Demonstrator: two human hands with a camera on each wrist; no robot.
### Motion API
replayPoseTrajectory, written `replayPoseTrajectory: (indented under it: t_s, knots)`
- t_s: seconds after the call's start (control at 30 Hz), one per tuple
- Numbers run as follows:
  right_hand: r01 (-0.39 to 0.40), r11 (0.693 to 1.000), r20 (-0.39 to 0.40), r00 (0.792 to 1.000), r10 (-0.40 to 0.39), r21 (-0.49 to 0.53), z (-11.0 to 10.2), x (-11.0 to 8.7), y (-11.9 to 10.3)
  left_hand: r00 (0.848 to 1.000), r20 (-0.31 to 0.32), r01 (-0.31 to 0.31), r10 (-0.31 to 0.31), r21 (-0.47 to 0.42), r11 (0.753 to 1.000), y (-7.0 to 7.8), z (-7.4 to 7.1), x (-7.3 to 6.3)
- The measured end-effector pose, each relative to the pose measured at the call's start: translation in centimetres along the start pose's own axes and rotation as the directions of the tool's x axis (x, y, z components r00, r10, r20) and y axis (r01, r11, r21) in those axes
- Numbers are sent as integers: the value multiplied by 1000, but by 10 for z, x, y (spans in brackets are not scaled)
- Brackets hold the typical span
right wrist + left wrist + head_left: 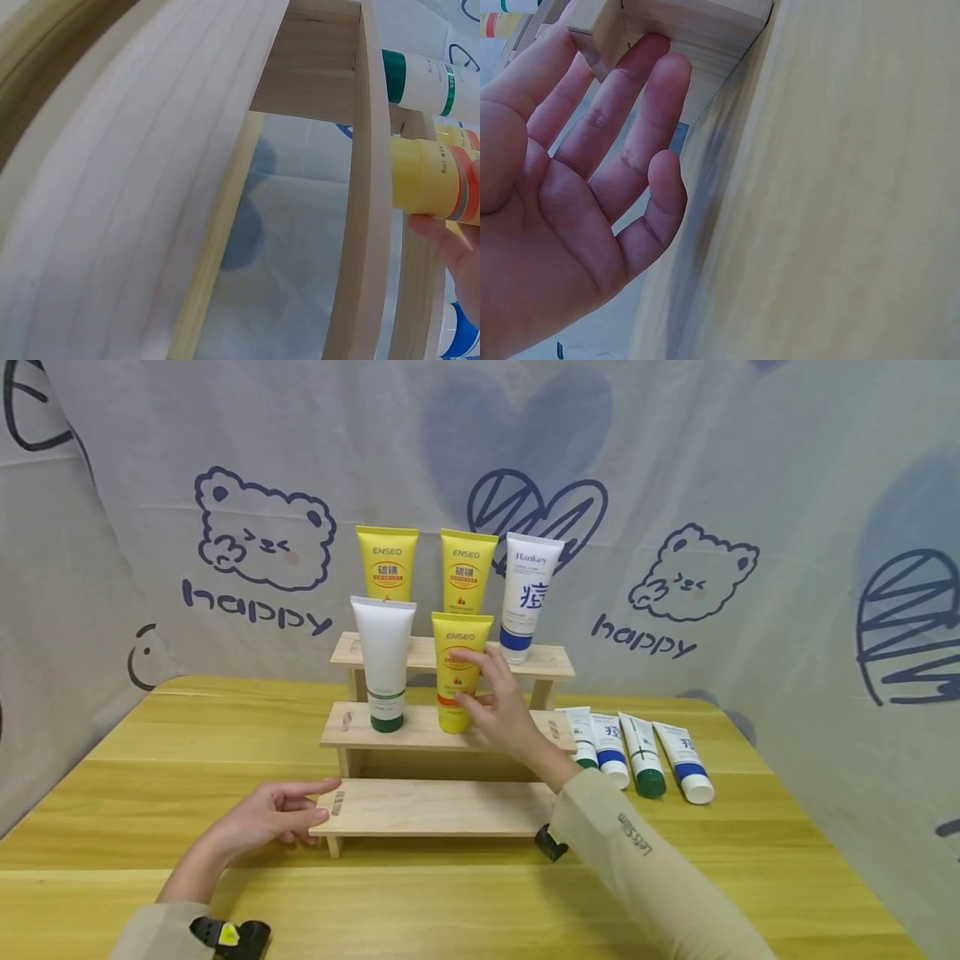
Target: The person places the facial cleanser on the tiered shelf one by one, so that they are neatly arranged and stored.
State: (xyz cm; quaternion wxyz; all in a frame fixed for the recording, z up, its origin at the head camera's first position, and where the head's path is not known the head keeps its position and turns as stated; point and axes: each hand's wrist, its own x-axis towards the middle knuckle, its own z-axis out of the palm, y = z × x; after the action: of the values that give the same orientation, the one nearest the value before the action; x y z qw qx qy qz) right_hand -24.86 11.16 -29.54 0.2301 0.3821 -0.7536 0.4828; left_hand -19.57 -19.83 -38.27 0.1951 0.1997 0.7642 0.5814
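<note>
A three-step wooden stand (442,806) stands on the table. My left hand (273,814) holds the left end of its lowest step, the thumb at the front corner; in the left wrist view, some fingers (664,112) reach under the board, beside its leg. My right hand (498,702) grips a yellow tube (453,672) standing cap-down on the middle step. Left of it on that step stands a white tube (385,652) with a green cap. On the top step are two yellow tubes (388,560) and a white tube (531,581) with a blue band.
Right of the stand, several white tubes (642,747) with green or blue bands lie on the wooden table (480,902). A patterned cloth (375,443) hangs behind the table. My right forearm passes over the stand's right end.
</note>
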Motion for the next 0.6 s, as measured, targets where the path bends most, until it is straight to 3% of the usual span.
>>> replayPoseTrajectory:
  t_s: [0.27,0.4,0.6]
  knots:
    - [-9,999,-16,1000,10,49,-5,-5,-12,1000,5,-3,3,1,1000,1,1,0]
    - [-8,999,-22,1000,9,34,-10,-10,-27,1000,9,-7,7,-1,1000,1,1,0]
    - [-27,999,-32,999,28,29,-17,-18,-30,1000,1,4,-4,-2,1000,0,1,0]
